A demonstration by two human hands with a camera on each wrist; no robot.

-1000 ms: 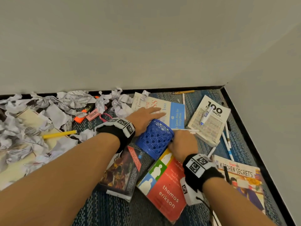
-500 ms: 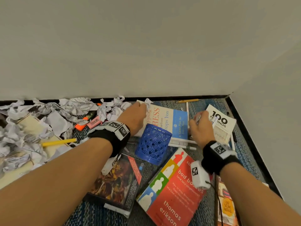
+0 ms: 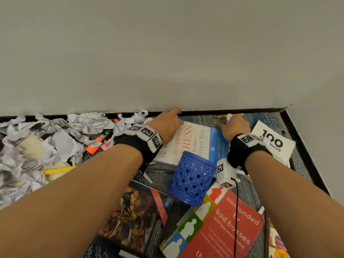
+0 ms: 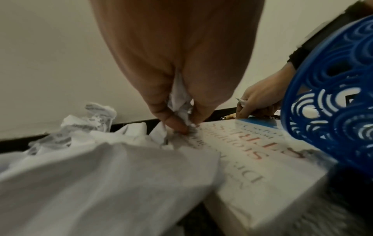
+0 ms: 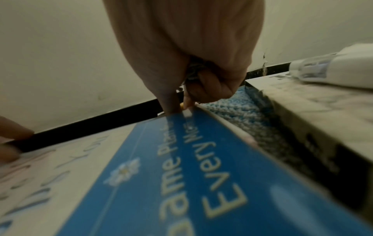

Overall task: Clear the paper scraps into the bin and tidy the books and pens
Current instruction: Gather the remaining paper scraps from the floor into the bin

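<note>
My left hand [image 3: 174,116] is at the far left corner of the white and blue "Stress" book [image 3: 188,142], by the wall. Its thumb and fingers [image 4: 171,118] pinch a crumpled paper scrap [image 4: 180,99]. My right hand [image 3: 226,123] is at the book's far right corner [image 5: 181,183]; its curled fingers hold another scrap [image 5: 193,70], whose white end shows above the knuckles [image 3: 229,116]. Thumb and forefinger touch down beside a white pen along the book's edge. A heap of paper scraps [image 3: 37,146] lies to the left. The blue mesh pen cup [image 3: 191,181] lies tipped between my wrists.
The "100" book [image 3: 271,142], a red book [image 3: 223,226] and a dark book [image 3: 134,220] lie on the blue carpet. A pencil [image 3: 221,115] is by the black skirting. A yellow pen [image 3: 57,170] and an orange highlighter [image 3: 93,148] are among the scraps. Walls close the corner.
Both hands have reached further toward the wall. The left went from the book's left edge to its far corner. The right left the "100" book for the far right corner.
</note>
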